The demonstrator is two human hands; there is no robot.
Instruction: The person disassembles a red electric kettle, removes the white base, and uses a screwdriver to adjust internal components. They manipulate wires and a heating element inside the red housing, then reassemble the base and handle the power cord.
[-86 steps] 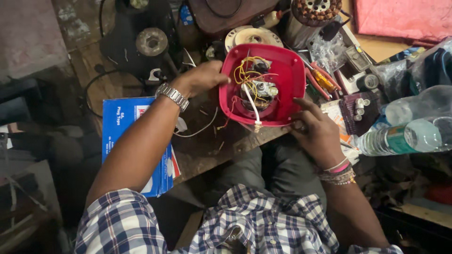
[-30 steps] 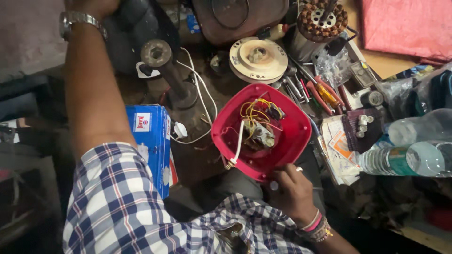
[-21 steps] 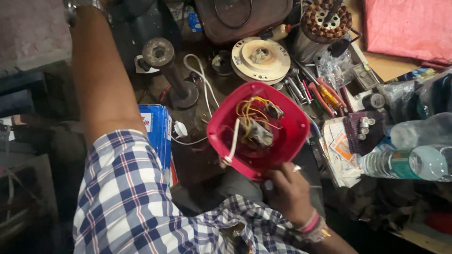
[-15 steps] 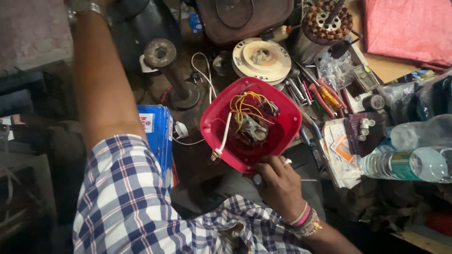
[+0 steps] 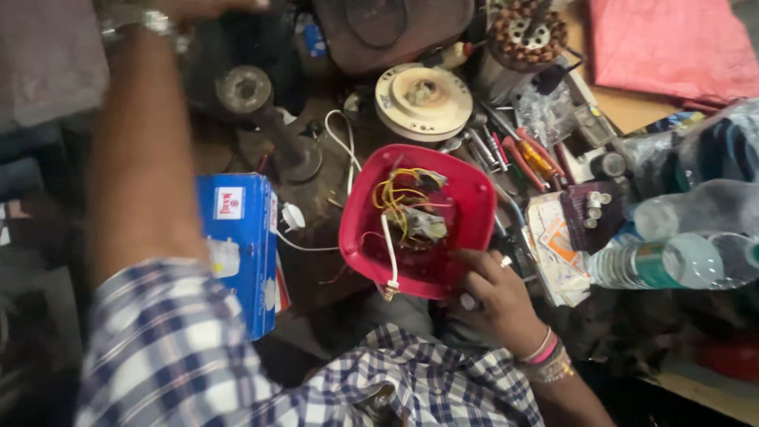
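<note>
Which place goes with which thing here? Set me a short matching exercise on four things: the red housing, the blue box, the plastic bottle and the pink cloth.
Things:
1. red housing
2. blue box
3. plastic bottle
4. pink cloth

Places:
A. top right corner of the bench
B. lying on its side at the right edge
C. middle of the view, held at its lower edge by the right hand
D. beside the left forearm, left of the white cable

Pairs: 1-C, 2-D, 3-B, 4-A
</note>
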